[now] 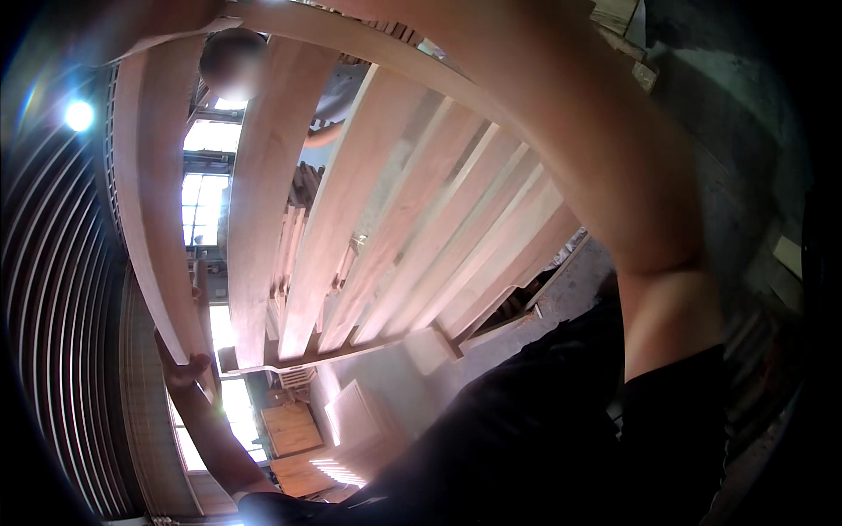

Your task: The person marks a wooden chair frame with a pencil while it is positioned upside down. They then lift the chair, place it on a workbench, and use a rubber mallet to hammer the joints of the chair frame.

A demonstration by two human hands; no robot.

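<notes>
A large slatted wooden frame of pale boards fills the middle of the view, tilted, with gaps between its long slats. My left hand is closed around the lower end of its leftmost board, thumb on the near edge. My right arm is raised and bends across the upper right, passing over the frame's curved upper rail. A blurred hand, apparently my right, lies against the rail at the top left rim. Its fingers cannot be made out.
Behind the slats stands another person, with a forearm showing through a gap. Wooden cabinets and bright windows lie beyond. Stacked wood pieces show between slats. A ribbed metal wall or shutter runs along the left. Grey floor shows at right.
</notes>
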